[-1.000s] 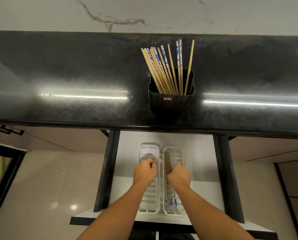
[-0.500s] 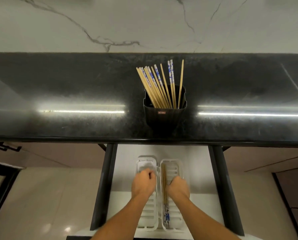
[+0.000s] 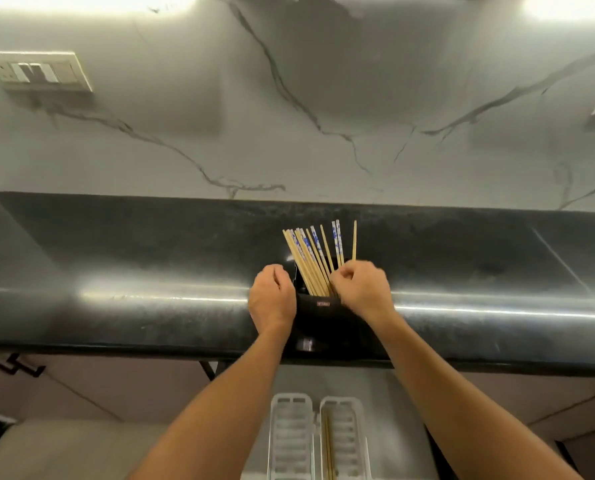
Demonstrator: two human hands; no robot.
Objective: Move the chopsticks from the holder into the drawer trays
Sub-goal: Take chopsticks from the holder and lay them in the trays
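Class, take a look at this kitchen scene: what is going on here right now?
A person is sorting chopsticks. Both hands are up at the black holder on the dark counter: the left hand beside it, the right hand closing among the chopsticks. Below, the open drawer holds two white trays; the right tray has a few chopsticks, the left tray looks empty.

left hand: fingers curled, arm extended | right hand: fingers curled, arm extended
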